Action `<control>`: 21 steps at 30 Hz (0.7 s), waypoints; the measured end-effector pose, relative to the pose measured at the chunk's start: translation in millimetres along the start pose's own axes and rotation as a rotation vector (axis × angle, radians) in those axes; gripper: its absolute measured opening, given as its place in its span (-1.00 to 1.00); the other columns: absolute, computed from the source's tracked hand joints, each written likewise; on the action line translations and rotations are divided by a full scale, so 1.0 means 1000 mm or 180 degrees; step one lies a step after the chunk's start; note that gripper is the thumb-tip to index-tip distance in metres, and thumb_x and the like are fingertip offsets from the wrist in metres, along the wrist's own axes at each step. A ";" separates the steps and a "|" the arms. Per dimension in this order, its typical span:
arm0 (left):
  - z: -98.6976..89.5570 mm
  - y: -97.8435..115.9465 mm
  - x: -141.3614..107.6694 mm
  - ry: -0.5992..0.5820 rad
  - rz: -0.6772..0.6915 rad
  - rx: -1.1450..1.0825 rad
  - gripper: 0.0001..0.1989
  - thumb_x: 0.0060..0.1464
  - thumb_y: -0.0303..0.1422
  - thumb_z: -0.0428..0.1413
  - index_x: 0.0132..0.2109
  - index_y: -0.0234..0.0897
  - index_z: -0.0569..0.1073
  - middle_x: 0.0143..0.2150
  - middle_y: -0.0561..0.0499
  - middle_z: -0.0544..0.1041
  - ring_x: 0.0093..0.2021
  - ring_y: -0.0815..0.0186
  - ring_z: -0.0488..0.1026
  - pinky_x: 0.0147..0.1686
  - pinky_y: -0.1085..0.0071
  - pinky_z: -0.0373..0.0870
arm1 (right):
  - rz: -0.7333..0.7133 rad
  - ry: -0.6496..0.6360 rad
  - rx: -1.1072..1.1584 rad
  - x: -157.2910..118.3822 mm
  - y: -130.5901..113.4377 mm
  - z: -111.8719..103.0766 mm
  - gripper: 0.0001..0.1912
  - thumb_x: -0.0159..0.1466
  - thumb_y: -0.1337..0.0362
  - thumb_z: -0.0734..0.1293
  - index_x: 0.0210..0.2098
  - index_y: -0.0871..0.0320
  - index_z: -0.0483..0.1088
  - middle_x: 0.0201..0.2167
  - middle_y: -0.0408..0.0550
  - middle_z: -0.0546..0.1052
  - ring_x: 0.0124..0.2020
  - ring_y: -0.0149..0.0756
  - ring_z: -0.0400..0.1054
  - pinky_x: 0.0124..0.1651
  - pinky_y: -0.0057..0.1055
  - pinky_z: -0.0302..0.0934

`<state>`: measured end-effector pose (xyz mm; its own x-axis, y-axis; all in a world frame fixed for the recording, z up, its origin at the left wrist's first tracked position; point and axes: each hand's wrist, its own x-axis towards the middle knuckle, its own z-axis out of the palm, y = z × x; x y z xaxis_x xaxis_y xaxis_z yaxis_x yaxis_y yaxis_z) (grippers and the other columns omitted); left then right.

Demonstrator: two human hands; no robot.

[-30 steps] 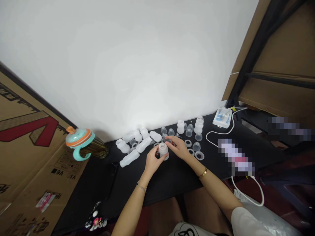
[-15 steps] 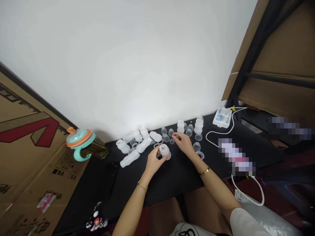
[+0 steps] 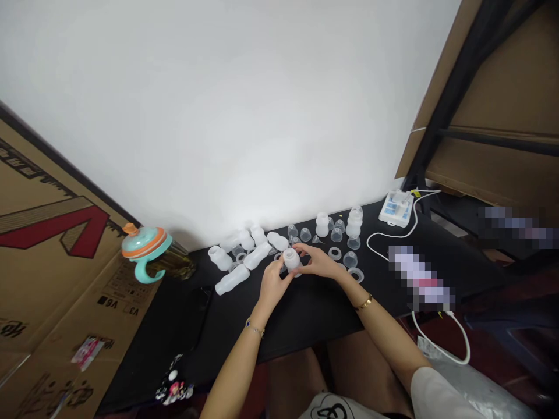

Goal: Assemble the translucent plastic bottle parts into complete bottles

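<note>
A small white plastic bottle [image 3: 291, 258] stands upright on the table between my hands, with a translucent rim showing round its base. My left hand [image 3: 272, 281] is closed round its left side. At its right side, my right hand [image 3: 318, 263] has fingers curled against the top and thumb lower down; anything small under those fingertips is hidden. Just behind are clear dome caps [image 3: 305, 234]. To the right lie a translucent ring [image 3: 335, 254], another dome cap [image 3: 350, 259] and a larger ring [image 3: 356, 274].
Several white bottles [image 3: 232, 280] lie on the black table [image 3: 244, 317] at left. Two more stand by the wall, one a capped bottle [image 3: 354, 223]. A teal-lidded jug [image 3: 148, 250], a phone [image 3: 198, 314], a white case [image 3: 396, 208] and a white cable [image 3: 388, 235] surround them.
My right hand has moved left and down from the dome caps to the bottle, uncovering a ring on the table. My left hand keeps its hold on the bottle.
</note>
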<state>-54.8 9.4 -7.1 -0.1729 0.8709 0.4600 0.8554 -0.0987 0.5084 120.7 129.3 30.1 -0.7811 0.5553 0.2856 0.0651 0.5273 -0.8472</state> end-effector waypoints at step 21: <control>-0.012 0.009 0.000 0.0427 -0.0033 -0.0453 -0.79 0.26 -0.22 0.14 -0.09 -0.21 0.58 -0.30 0.00 0.61 -0.29 0.29 0.53 -0.18 0.38 0.44 | 0.0124 0.0720 -0.0665 0.004 0.032 0.003 -0.06 -0.01 0.46 0.40 0.36 0.13 0.16 0.35 0.18 0.28 0.36 0.03 0.17 0.35 -0.06 0.09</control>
<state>-52.6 2.8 5.9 -0.2529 0.8012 0.5423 0.7772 -0.1656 0.6071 117.6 146.4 2.9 -0.6190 0.6943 0.3672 0.2368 0.6107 -0.7556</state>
